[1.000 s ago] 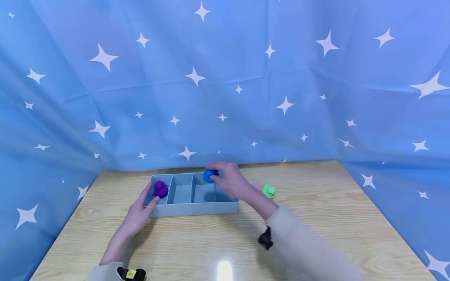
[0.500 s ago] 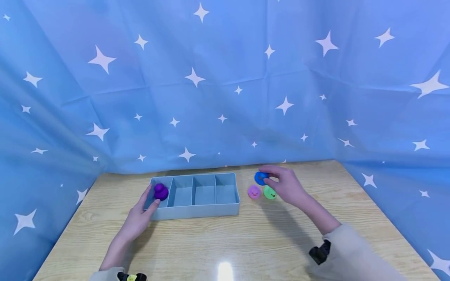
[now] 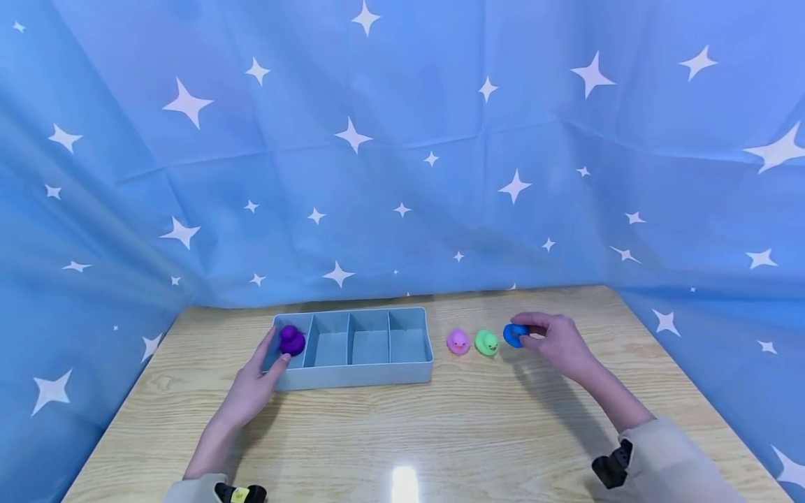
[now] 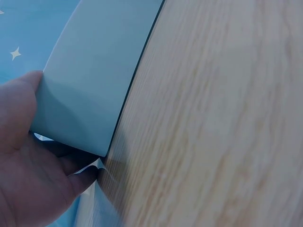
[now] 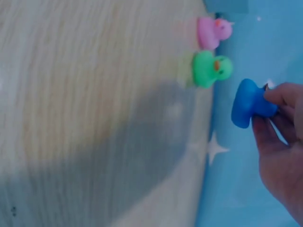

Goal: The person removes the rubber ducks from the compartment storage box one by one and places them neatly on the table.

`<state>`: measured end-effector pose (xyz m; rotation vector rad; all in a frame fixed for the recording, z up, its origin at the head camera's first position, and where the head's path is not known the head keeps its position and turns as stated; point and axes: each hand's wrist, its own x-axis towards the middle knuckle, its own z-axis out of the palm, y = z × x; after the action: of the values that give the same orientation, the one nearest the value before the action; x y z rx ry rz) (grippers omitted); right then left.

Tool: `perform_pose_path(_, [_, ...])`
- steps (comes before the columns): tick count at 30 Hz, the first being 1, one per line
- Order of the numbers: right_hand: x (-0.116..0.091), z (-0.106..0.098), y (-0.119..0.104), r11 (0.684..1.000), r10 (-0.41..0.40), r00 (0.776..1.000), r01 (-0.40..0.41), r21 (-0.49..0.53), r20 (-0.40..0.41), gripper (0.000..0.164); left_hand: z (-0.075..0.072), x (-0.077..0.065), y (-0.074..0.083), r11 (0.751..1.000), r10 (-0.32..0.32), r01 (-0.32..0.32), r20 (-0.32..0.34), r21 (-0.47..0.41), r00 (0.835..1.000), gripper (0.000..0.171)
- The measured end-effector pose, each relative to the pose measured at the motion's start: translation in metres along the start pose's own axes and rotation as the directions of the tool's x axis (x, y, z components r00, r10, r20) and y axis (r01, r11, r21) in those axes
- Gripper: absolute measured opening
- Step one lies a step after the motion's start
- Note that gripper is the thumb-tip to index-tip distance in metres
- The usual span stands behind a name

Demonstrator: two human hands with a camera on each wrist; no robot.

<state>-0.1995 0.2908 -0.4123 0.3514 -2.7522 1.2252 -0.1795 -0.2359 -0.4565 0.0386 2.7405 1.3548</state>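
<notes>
In the head view, my right hand [image 3: 562, 346] pinches a blue rubber duck [image 3: 513, 336] between thumb and fingers, right of the other ducks. The right wrist view shows the blue rubber duck [image 5: 246, 105] raised, its base turned sideways. My left hand [image 3: 247, 395] grips the left end of a light blue divided tray [image 3: 365, 375]. From the left wrist, its thumb lies at the tray's rim and its fingers go round the end wall. A purple rubber duck [image 3: 292, 340] sits in the leftmost compartment; the other compartments hold nothing.
A pink rubber duck [image 3: 458, 341] and a green rubber duck [image 3: 487, 343] stand side by side on the wooden table [image 3: 402, 433], right of the tray. Behind the table hangs a blue curtain [image 3: 402, 168] with white stars.
My right hand has carried the blue duck rightward, from over the tray's right part, past the pink and green ducks, and lower. My left hand stays at the tray's left end.
</notes>
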Motion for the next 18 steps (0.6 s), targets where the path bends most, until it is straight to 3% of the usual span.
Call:
perform_pose_path(7, [0.003, 0.005, 0.023, 0.998, 0.06, 0.998, -0.059, -0.037, 0.033, 0.027, 0.0, 0.001, -0.002, 1.0, -0.017, 0.017, 0.008, -0.001, 1.0, 0.073])
perform_pose_path(18, [0.006, 0.009, 0.04, 0.996, 0.052, 0.998, -0.049, -0.07, 0.044, 0.031, -0.001, 0.001, -0.001, 0.999, -0.034, 0.034, 0.014, -0.002, 0.999, 0.073])
